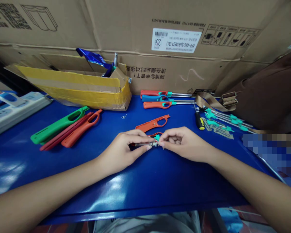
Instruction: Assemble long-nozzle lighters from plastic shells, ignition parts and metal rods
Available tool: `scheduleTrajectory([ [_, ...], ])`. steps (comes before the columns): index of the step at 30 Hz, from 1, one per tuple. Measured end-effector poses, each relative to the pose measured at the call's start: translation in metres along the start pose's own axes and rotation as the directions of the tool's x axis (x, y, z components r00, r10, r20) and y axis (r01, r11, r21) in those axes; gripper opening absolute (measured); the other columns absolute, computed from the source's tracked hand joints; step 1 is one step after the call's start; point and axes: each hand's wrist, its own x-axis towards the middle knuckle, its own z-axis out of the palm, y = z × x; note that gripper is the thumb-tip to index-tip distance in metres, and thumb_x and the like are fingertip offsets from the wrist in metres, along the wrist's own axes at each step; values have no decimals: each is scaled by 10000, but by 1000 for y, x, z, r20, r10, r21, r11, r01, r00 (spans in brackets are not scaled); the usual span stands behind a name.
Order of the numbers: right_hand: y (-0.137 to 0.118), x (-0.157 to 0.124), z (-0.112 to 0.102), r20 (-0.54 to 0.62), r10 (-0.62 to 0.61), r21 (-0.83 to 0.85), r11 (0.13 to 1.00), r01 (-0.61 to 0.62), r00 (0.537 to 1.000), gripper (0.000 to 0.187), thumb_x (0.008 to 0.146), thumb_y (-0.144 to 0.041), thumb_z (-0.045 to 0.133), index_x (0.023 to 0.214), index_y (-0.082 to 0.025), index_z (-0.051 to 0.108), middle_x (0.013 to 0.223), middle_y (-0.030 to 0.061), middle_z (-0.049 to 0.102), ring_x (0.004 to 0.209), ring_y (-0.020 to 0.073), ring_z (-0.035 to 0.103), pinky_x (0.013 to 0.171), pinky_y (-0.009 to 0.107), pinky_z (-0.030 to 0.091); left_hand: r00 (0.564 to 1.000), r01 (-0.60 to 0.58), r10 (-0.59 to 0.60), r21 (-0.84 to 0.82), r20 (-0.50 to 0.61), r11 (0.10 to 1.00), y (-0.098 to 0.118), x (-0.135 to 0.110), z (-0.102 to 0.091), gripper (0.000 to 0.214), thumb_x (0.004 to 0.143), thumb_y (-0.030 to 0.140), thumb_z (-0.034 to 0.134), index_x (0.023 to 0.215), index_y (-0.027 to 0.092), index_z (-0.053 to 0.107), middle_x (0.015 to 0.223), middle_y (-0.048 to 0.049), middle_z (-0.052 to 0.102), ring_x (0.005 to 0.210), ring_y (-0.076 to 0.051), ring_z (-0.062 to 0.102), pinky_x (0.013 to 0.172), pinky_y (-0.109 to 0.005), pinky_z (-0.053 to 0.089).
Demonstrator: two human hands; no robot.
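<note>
My left hand (pixel 127 147) is closed around a slim, clear lighter fuel tank (pixel 145 144), held level between thumb and fingers. Fingertips of my right hand (pixel 178 141) are pinched together at the tank's right end; whatever small part they grip is hidden. Just behind the fingers shows a turquoise piece (pixel 157 137) beside an orange lighter handle (pixel 156 133), mostly covered by my hands. Beyond them an orange handle half-shell (pixel 152 123) lies on the blue table (pixel 145 191).
Green, red and orange handle shells (pixel 80 130) lie left. Assembled long-nosed lighters (pixel 157 104) are at the back. Right are a yellow-black screwdriver (pixel 199 121), metal tubes with turquoise parts (pixel 235 119) and clear tanks (pixel 221 131). A yellow-taped box (pixel 87 97) and power strip (pixel 16 108) stand left.
</note>
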Motion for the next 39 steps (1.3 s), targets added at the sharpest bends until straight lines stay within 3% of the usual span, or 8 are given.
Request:
scheduleTrajectory([
  [39,-3,-2,3,-53,7,0,1000,-7,999,237,852,-360,646,866,-135,721,507,-79,405,458,63,283,445,219,200,997,-26,29,41,-69,999,2,-2,4,241,885,136,711,1095,209,805,946,-35,742,853,-139,710,797,-236,548],
])
